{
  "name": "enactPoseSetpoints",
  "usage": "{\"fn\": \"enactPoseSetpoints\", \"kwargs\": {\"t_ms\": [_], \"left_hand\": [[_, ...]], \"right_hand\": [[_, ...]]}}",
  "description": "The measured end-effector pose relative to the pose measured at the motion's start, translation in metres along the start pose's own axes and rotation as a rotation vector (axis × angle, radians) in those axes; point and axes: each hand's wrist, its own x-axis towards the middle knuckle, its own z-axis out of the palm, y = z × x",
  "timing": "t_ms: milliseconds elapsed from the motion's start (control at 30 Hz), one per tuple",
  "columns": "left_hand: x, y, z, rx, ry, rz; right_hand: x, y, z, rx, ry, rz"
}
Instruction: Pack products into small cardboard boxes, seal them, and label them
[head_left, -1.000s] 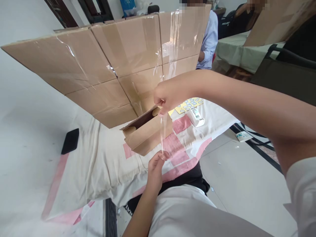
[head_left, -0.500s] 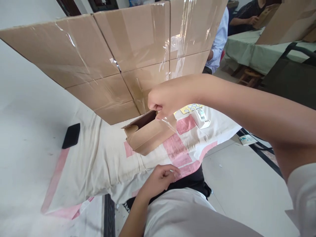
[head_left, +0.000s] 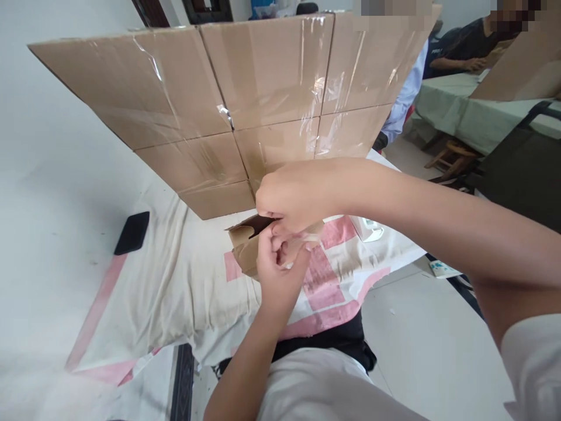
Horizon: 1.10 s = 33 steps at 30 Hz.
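A small cardboard box (head_left: 246, 257) lies on the cloth-covered table, its upper side partly unfolded at the left end. Over its right part, my right hand (head_left: 298, 193) bends down with closed fingers, pinching a strip of clear tape (head_left: 312, 237). From below, my left hand (head_left: 280, 263) meets it, fingers curled and thumb against the tape near the box's front side. Both hands cover much of the box, and the fingertips overlap. To the right of my hands, a white tape dispenser (head_left: 369, 229) is partly hidden behind my right forearm.
A tall taped cardboard panel (head_left: 272, 70) stands behind the box. A black phone (head_left: 132, 233) lies at the table's left. Beyond the panel, a person's pale blue sleeve (head_left: 407, 88) shows. Another person sits at a far table (head_left: 456, 111); a dark chair (head_left: 521, 158) stands at right.
My left hand has risen from the table's front edge to the box and joined the right hand at the tape. The right hand has lowered slightly. The view has shifted a little.
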Motion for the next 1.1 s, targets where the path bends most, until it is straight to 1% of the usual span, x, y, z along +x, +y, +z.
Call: {"fn": "enactPoseSetpoints", "kwargs": {"t_ms": [67,133,233,300,367,433,567,600,667,767,833,900,1000,1100], "left_hand": [[-0.004,-0.004,0.007,-0.086,0.08,-0.019],[-0.006,-0.008,0.006,-0.108,0.114,-0.042],[-0.008,-0.011,-0.005,-0.055,0.112,-0.066],[-0.008,-0.013,-0.012,-0.009,0.079,-0.059],[-0.009,-0.013,-0.016,-0.016,0.039,-0.061],[-0.01,-0.013,-0.016,-0.079,0.039,-0.072],[-0.015,-0.012,-0.009,-0.184,0.08,-0.06],[-0.016,-0.013,-0.008,-0.199,0.065,-0.064],[-0.016,-0.014,-0.009,-0.229,-0.006,-0.105],[-0.014,-0.018,-0.014,-0.256,-0.173,-0.218],[-0.014,-0.021,-0.019,-0.235,-0.276,-0.259],[-0.015,-0.023,-0.021,-0.19,-0.334,-0.245],[-0.018,-0.021,-0.021,-0.092,-0.364,-0.191],[-0.019,-0.019,-0.02,-0.018,-0.401,-0.179]], "right_hand": [[0.005,0.001,-0.003,-0.015,0.013,-0.013],[0.009,0.003,-0.003,-0.014,0.021,-0.018],[0.014,0.008,-0.001,-0.013,0.014,-0.029],[0.015,0.01,0.003,-0.012,0.03,-0.076],[0.015,0.013,0.006,0.003,0.051,-0.112],[0.013,0.014,0.008,0.029,0.067,-0.117],[0.001,0.014,0.004,0.05,0.116,-0.144],[-0.004,0.014,0.003,0.047,0.127,-0.151],[-0.013,0.013,0.0,0.037,0.136,-0.147],[-0.028,0.011,-0.003,0.009,0.134,-0.101],[-0.036,0.01,-0.003,-0.012,0.141,-0.075],[-0.043,0.009,-0.003,-0.034,0.167,-0.062],[-0.054,0.002,-0.004,-0.079,0.189,-0.032],[-0.065,-0.01,-0.007,-0.114,0.156,0.0]]}}
